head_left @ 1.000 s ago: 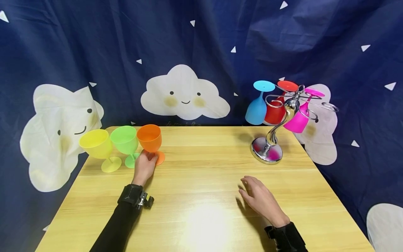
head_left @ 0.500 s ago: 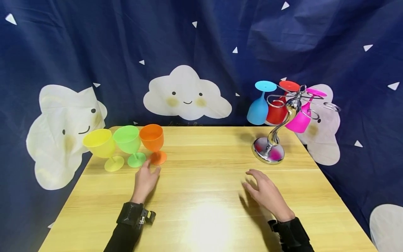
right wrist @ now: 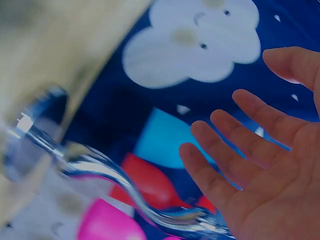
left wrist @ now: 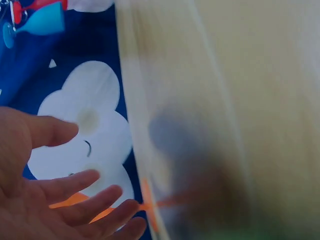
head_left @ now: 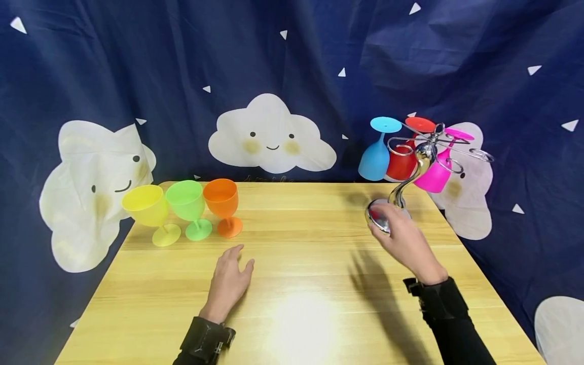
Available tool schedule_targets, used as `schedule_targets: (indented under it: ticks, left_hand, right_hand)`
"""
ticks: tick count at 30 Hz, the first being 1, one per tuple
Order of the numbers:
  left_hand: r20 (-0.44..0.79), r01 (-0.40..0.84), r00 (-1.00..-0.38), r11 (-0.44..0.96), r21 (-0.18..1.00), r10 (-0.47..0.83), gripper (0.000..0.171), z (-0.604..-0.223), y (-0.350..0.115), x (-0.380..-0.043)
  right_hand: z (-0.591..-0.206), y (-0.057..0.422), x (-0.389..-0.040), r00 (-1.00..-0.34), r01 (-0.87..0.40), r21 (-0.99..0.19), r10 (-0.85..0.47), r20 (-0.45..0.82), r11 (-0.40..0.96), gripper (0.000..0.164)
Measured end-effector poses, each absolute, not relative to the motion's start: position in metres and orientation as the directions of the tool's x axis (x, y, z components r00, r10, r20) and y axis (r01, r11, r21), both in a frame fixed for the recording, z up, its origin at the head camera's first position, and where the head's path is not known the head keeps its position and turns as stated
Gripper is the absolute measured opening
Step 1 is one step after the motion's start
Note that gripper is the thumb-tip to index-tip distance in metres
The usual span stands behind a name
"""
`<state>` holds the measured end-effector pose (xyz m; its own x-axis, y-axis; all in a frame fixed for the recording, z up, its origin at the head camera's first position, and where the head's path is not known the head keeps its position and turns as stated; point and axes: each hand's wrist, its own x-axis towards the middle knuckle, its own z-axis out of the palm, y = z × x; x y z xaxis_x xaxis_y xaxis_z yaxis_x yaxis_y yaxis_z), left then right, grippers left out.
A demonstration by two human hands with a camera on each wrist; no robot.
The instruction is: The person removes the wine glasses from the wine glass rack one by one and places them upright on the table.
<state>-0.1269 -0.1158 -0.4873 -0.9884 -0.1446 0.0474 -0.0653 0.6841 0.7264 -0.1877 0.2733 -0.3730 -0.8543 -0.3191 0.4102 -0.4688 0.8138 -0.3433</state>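
Note:
In the head view my left hand (head_left: 228, 281) is over the table, fingers loosely spread and holding nothing, just in front of the orange goblet (head_left: 221, 198). A green goblet (head_left: 186, 200) and a yellow goblet (head_left: 147, 205) stand upright beside it in a row. My right hand (head_left: 408, 243) is raised with nothing in it, overlapping the round base of the chrome glass rack (head_left: 401, 190). From the rack's wire arms hang upside down a blue goblet (head_left: 374, 159), a red goblet (head_left: 401, 162) and a pink goblet (head_left: 433, 175). The right wrist view shows the fingers (right wrist: 215, 175) extended.
The wooden table (head_left: 292, 253) carries both groups, goblets at the back left and rack at the back right. Bare wire loops (head_left: 481, 154) stick out on the rack's right side. A dark blue curtain (head_left: 292, 45) with white clouds hangs behind the table.
My left hand has let go of the orange goblet and drawn back toward me, to the right. My right hand has risen and moved forward to the rack. The goblets stay in place.

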Motion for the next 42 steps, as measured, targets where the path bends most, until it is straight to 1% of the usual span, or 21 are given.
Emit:
schedule_targets:
  ticks: [5,9,16,19,21,26,29,32,36,42]
  left_hand:
    - [0.065,-0.004,-0.996,0.756,0.654,-0.061,0.063,-0.479,-0.108,-0.121]
    - [0.085,0.05,-0.996,0.805,0.592,0.0,0.069,-0.474,-0.102,-0.119]
    - [0.092,0.108,-0.993,0.836,0.538,0.068,0.072,-0.471,-0.094,-0.113]
    - [0.093,0.13,-0.991,0.84,0.527,0.095,0.07,-0.467,-0.092,-0.109]
    - [0.099,0.145,-0.989,0.843,0.518,0.109,0.069,-0.464,-0.09,-0.107]
    - [0.107,0.152,-0.988,0.836,0.527,0.112,0.07,-0.458,-0.086,-0.104]
    - [0.101,0.148,-0.989,0.824,0.547,0.11,0.072,-0.458,-0.084,-0.103]
    - [0.103,0.152,-0.988,0.818,0.555,0.113,0.071,-0.457,-0.082,-0.102]
    - [0.121,0.164,-0.986,0.818,0.552,0.116,0.07,-0.457,-0.081,-0.101]
    - [0.127,0.166,-0.985,0.813,0.559,0.114,0.068,-0.456,-0.081,-0.101]
  right_hand:
    - [-0.325,0.276,-0.204,-0.819,-0.503,-0.308,-0.332,0.468,0.808,0.043]
    - [-0.286,0.275,-0.221,-0.811,-0.498,-0.29,-0.319,0.491,0.818,0.045]
    - [-0.231,0.274,-0.264,-0.862,-0.415,-0.236,-0.298,0.409,0.878,0.048]
    - [-0.213,0.274,-0.287,-0.888,-0.384,-0.212,-0.297,0.351,0.899,0.05]
    - [-0.203,0.273,-0.301,-0.913,-0.357,-0.196,-0.297,0.279,0.913,0.054]
    - [-0.188,0.27,-0.334,-0.943,-0.332,-0.13,-0.326,0.067,0.934,0.058]
    - [-0.187,0.268,-0.35,-0.945,-0.315,-0.103,-0.322,-0.062,0.943,0.058]
    - [-0.186,0.268,-0.36,-0.941,-0.289,-0.081,-0.298,-0.16,0.954,0.06]
    - [-0.184,0.268,-0.368,-0.928,-0.313,-0.031,-0.313,-0.201,0.949,0.06]
    - [-0.178,0.267,-0.374,-0.902,-0.402,0.021,-0.392,-0.179,0.915,0.054]
